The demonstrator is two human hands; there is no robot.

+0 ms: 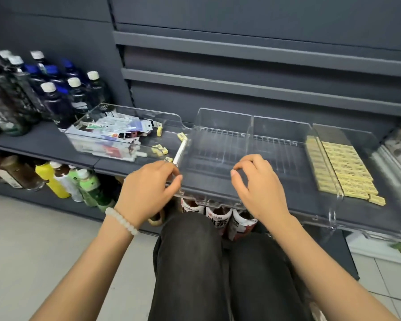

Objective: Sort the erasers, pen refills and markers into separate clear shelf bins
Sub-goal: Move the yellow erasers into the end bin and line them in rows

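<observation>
At the shelf's front edge, your left hand (148, 181) pinches a white marker (180, 151); your right hand (257, 181), fingers curled, grips the empty clear bin's (218, 144) rim.

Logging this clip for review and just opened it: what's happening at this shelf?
A person sits facing a dark shelf, sorting stationery into clear bins. The left hand holds a white marker at the left wall of the empty middle bin. The right hand hovers over that bin's front, fingers curled, holding nothing visible. The left bin holds mixed packets, with loose yellow erasers beside them. The right bin already has erasers laid in rows.
</observation>
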